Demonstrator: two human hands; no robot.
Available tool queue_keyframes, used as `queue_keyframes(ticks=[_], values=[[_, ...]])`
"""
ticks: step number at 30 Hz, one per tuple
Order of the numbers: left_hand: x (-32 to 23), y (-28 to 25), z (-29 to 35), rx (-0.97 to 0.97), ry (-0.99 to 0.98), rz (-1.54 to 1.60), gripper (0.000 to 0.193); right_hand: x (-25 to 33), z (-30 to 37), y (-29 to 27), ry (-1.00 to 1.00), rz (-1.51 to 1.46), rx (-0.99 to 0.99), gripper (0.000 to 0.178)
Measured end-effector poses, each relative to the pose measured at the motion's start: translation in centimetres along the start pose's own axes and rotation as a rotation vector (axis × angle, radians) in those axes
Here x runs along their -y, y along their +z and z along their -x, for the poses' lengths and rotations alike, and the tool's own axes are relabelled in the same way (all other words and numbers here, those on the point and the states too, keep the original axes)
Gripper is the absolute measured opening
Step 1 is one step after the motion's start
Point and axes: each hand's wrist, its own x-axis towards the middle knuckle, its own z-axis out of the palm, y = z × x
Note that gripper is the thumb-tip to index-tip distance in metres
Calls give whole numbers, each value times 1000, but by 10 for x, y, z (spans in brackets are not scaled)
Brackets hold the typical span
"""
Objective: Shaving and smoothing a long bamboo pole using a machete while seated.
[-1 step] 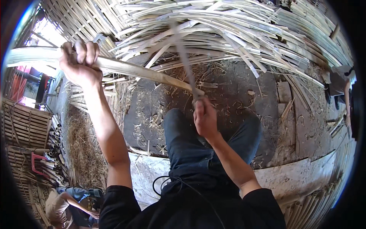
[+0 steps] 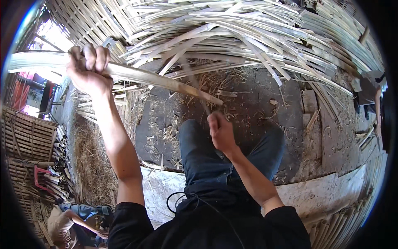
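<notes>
- The bamboo strip (image 2: 153,79), long and pale, is held aloft, slanting from the picture's left rim over the far-left corner of the dark mat (image 2: 286,124) to a free end above the mat's middle.
- Hands apart: the left hand (image 2: 89,68) is wrapped around the strip, beyond the mat's left edge; the right hand (image 2: 222,129) is clamped around the grip of a long thin blade (image 2: 192,79), blurred.
- The blade crosses the strip in view near its free end; whether they touch, I cannot tell.
- The strip looks light for its length, stiff but springy, probably smooth enough to slip and liable to split along the grain.
- Best hold: a full fist well back from the free end, clear of the blade, minding sharp edges.
- Curled shavings (image 2: 170,130) litter the mat toward its left edge.
</notes>
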Motion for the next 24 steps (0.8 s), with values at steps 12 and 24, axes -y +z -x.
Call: queue_keyframes(ticks=[12, 24], values=[[-14, 3, 21, -156, 0, -88, 29, 78, 17, 31, -18, 372, 287, 35], [-18, -3, 29, -137, 16, -98, 28, 94, 20, 37, -15, 393, 283, 36]])
